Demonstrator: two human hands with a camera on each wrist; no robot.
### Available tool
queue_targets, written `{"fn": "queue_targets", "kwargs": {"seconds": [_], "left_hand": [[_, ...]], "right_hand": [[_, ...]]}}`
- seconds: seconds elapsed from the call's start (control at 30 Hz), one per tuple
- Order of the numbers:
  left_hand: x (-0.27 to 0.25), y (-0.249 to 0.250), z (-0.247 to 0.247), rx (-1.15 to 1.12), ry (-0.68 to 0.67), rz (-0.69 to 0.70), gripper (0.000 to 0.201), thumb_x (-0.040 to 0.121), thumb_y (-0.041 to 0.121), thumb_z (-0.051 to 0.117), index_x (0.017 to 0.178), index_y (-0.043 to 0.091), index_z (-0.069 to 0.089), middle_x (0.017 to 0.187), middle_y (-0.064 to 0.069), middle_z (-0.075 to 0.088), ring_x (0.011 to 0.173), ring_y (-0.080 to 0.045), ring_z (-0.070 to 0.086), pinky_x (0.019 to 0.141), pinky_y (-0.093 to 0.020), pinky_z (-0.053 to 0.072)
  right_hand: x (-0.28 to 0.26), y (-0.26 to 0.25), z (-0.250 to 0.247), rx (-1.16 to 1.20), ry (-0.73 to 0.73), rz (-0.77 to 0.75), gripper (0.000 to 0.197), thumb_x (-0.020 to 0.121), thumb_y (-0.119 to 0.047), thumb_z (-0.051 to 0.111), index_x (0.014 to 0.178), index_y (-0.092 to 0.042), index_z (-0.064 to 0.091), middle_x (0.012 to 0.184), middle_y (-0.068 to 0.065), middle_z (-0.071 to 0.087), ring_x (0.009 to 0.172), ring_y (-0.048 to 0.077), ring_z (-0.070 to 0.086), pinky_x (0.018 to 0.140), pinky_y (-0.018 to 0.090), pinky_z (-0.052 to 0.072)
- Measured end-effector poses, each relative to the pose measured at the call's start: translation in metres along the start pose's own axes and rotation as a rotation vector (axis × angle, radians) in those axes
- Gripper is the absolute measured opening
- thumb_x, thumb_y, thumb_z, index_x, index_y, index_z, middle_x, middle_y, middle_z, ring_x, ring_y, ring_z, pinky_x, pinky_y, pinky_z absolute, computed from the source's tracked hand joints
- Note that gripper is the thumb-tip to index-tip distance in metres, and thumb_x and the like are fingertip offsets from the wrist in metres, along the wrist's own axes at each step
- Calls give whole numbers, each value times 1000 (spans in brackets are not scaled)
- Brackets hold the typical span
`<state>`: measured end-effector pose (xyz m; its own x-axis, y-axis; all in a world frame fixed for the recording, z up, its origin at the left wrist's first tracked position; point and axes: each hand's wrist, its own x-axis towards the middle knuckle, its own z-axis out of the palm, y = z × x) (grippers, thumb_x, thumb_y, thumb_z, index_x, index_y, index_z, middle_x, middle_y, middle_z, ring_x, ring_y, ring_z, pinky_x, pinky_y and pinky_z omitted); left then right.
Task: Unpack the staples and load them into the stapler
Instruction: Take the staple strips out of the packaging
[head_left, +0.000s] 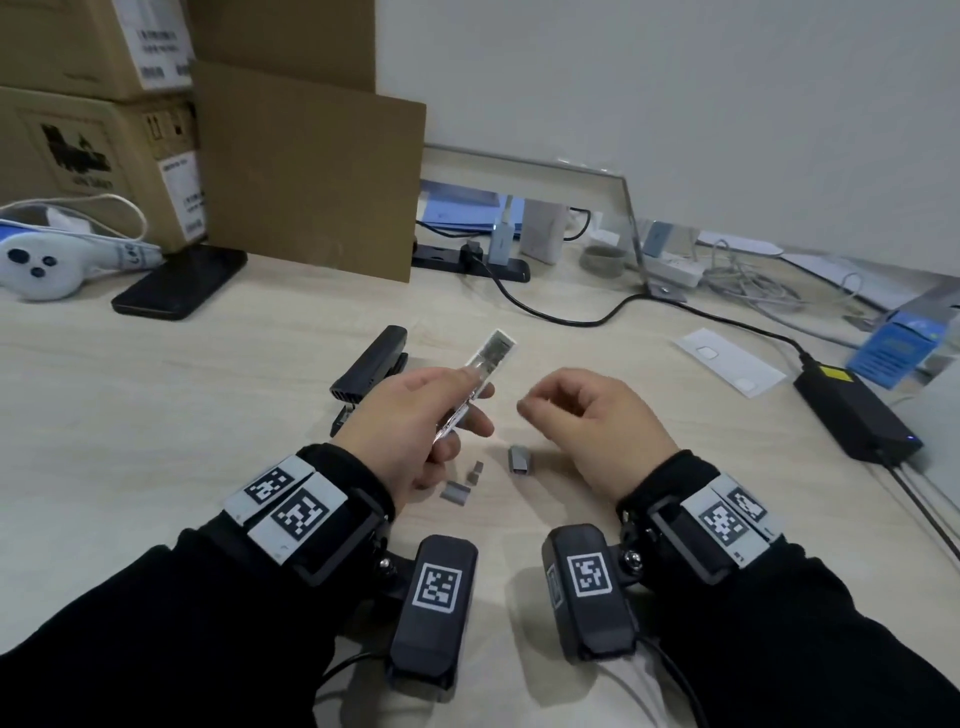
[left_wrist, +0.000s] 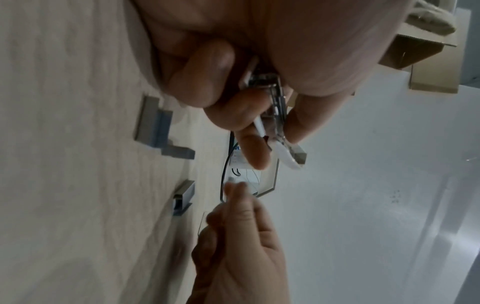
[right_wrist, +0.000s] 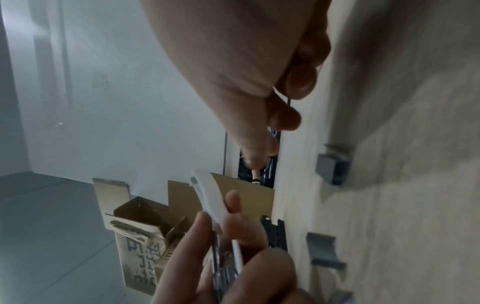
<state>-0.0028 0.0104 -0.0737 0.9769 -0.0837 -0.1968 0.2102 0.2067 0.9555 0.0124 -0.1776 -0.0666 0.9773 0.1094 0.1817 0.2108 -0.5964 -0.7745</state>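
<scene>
Hands above the desk's near middle, a little apart. Left hand (head_left: 415, 431): fingers and thumb curled round a clear staple pack (head_left: 480, 371) with white backing, its far end tilted up and away; whether staples remain inside cannot be told. Right hand (head_left: 597, 421): fingers loosely curled, thumb tip against forefinger; whether it pinches anything cannot be told. Staple strips (head_left: 520, 460), grey, short: several loose pieces on the desk (head_left: 208, 415) beneath and between the hands. Stapler (head_left: 371, 366), black, lying just beyond the left hand, partly hidden by it. Bare desk surface to the left of the hands. Phone (head_left: 179, 283), black, far left. Cardboard boxes (head_left: 93, 130) stacked at the far left corner; contents not visible. Power adapter (head_left: 852, 415) near the right edge, cable running back.
</scene>
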Motion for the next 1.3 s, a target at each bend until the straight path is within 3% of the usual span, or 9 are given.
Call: {"fn": "queue_targets", "kwargs": {"seconds": [0.13,0.23,0.33,0.47,0.6,0.7,0.8,1.03,1.3], "left_hand": [[-1,2,3,-33,29,-15,34,94,42,57,102,11,67,72,-3,72,44,-11,42,43,-22,19],[-1,5,5,-60,50,-42,36,96,41,52,103,11,69,77,-7,75,47,-14,46,45,-23,23],[-3,7,6,-79,44,-47,33,97,31,48,105,8,70,85,-13,77,51,-17,54,45,-24,29],[-5,9,7,-122,9,-32,32,99,28,46,111,6,66,93,-14,79,61,-21,69,46,-28,47],[-7,8,4,-176,-16,-8,28,100,26,49,112,5,63,94,-14,80,75,-26,75,51,-33,55],[-7,7,4,-179,-76,-2,19,101,22,50,102,6,60,82,-13,74,64,-23,73,49,-34,57],[-7,6,6,-167,-133,-7,15,101,19,51,93,9,58,70,-8,68,54,-17,69,49,-35,59],[-6,3,6,-152,-175,-7,12,100,18,52,98,8,60,82,-15,71,57,-19,70,50,-35,59],[-6,2,6,-143,-208,8,16,102,17,49,102,7,61,76,-9,74,58,-18,70,54,-37,61]], "right_hand": [[-3,1,-5,-293,-211,89,27,75,-48,75,94,-30,73,80,-8,65,73,4,58,67,24,46],[-5,-4,-7,-360,-274,53,29,73,-43,79,99,-31,73,90,-6,65,78,7,59,75,25,48],[-5,-3,-6,-347,-245,-12,19,76,-37,78,93,-31,75,90,-7,65,75,3,57,71,21,46],[-3,0,-2,-233,-93,-75,11,75,-35,77,85,-32,73,84,-9,62,68,2,51,68,20,39],[-8,-8,1,70,29,-199,13,78,-19,79,90,-24,73,70,-8,63,60,9,52,61,20,44],[-12,-13,8,193,27,-293,20,77,-9,81,93,-17,74,68,-9,65,57,3,52,60,13,41],[-12,-14,11,174,25,-337,22,77,-13,81,96,-19,74,70,-8,67,59,3,53,61,13,42],[-10,-13,11,124,16,-371,22,75,-19,78,96,-23,74,73,-1,68,62,4,52,64,16,43],[-11,-14,10,147,-14,-375,23,75,-13,82,95,-22,74,72,-7,66,64,2,56,66,16,45]]}}
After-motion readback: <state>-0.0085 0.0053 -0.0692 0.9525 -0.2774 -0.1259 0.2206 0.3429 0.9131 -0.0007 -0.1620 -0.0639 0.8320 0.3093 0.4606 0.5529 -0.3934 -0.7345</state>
